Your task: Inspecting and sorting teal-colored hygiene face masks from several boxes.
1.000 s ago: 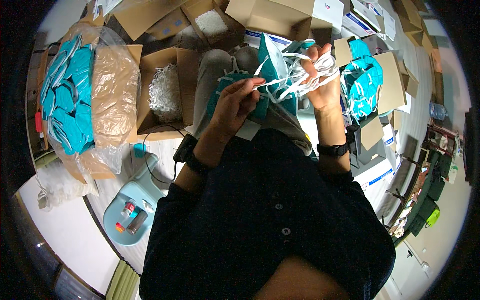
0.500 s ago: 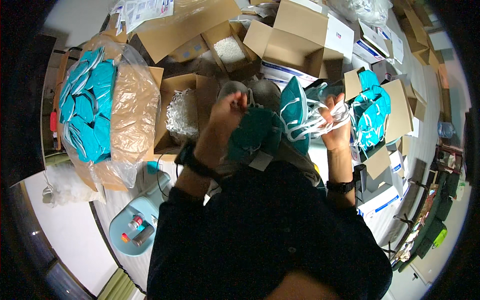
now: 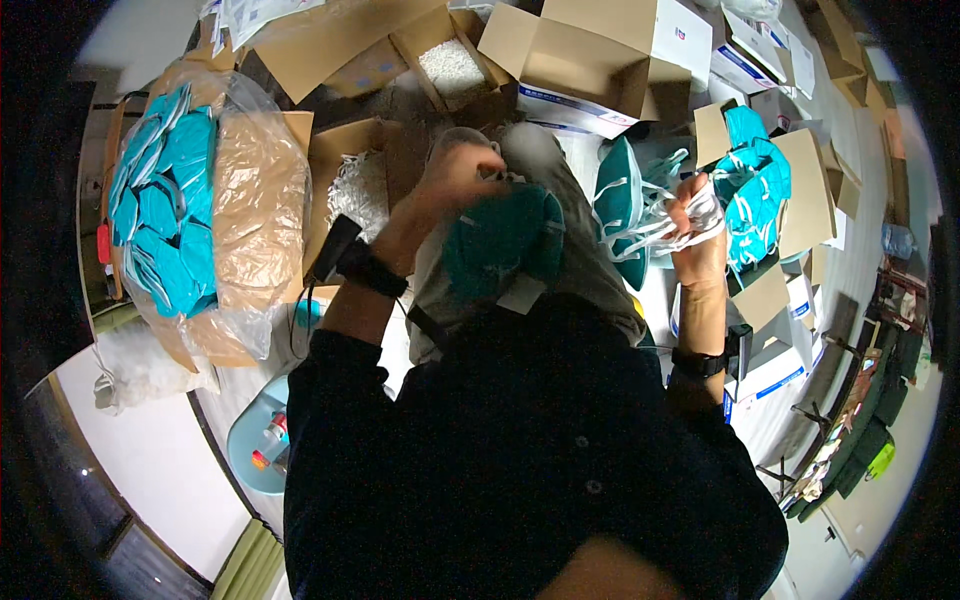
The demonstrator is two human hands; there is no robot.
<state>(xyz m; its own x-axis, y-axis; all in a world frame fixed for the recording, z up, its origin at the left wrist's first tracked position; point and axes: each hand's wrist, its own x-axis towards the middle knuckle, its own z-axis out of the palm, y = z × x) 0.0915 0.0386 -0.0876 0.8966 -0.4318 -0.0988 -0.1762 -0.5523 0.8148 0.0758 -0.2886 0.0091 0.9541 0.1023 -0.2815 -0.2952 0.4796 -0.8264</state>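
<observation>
I see from the person's head, looking down, wide and round. The dark shirt at six o'clock is very near; grey knees show at twelve, an open box farther off at one. The rim is maybe too dark to read.

Left hand: it's a smear as we watch; we can't separate the fingers or tell whether they grip anything.
Teal pieces on the lap: fuzzy along the top for us, partly covered by that hand.
Right hand: here we lose part of the palm behind white straps, too tangled to count.
Light-blue tub: the dark sleeve blocks its right side from us.
White packets: sliced by the top edge.
Far-right clutter: too tiny for us to name.
</observation>
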